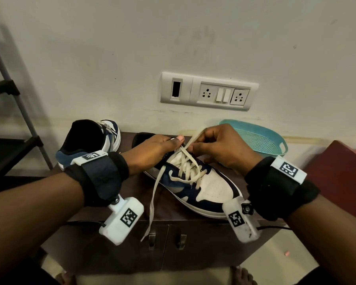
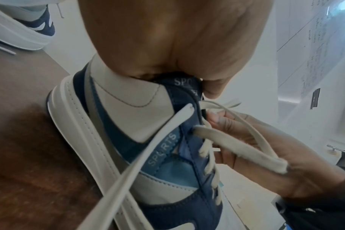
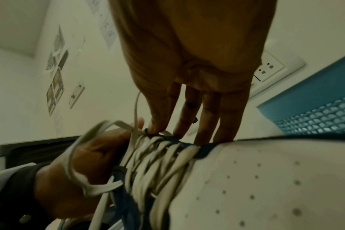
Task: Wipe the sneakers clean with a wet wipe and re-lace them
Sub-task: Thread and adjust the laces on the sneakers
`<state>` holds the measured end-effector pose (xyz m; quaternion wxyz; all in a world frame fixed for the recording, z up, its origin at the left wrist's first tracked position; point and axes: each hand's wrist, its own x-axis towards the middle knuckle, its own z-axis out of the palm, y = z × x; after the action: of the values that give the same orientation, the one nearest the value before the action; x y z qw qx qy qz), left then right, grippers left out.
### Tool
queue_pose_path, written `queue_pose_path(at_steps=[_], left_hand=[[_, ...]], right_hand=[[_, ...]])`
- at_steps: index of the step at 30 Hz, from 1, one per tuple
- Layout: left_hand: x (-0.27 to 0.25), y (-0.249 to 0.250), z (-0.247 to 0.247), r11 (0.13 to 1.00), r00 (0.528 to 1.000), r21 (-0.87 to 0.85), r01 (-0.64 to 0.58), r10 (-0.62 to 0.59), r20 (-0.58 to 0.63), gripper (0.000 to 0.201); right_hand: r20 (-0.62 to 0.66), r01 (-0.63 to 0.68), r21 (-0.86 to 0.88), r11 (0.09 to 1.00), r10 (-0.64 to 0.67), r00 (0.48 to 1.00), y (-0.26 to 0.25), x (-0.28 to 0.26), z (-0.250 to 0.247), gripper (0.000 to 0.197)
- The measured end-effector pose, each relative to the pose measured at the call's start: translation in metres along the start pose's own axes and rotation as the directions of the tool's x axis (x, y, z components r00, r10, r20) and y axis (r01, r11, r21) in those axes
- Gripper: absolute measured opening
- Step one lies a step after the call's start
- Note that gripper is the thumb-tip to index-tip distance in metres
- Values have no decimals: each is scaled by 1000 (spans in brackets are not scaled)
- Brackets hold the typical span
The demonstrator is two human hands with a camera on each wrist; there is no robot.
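A white and navy sneaker [image 1: 214,188] lies on the dark cabinet top [image 1: 173,210], toe toward me. My left hand [image 1: 173,142] grips its collar beside the tongue, thumb on top; the left wrist view shows the palm over the heel end of the sneaker [image 2: 138,109]. My right hand [image 1: 190,148] pinches the cream lace [image 1: 185,161] just above the top eyelets, its fingertips [image 3: 179,132] resting on the laced part. One loose lace end [image 1: 152,202] hangs over the cabinet's front edge. The second sneaker [image 1: 90,140] stands at the back left, heel toward me.
A teal mesh basket [image 1: 259,138] leans at the wall behind my right hand. A socket panel [image 1: 208,91] is on the wall above. A black rack [image 1: 12,120] stands at the left, a maroon surface [image 1: 341,171] at the right. The cabinet doors have metal handles [image 1: 152,239].
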<state>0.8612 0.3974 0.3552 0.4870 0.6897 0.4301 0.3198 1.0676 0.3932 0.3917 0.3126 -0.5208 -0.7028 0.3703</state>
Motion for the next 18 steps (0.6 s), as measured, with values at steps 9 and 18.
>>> queue_pose_path(at_steps=[9,18], left_hand=[[2,-3,2,1000,1000,-18,-20,19,-18,46],[-1,0,-3,998,999,-48,41,-41,-13,67]], right_hand=[[-115,-82,238,968,112,987,-5,3,13,10],[-94,-76,149,986,91,991,-6,1,9,13]])
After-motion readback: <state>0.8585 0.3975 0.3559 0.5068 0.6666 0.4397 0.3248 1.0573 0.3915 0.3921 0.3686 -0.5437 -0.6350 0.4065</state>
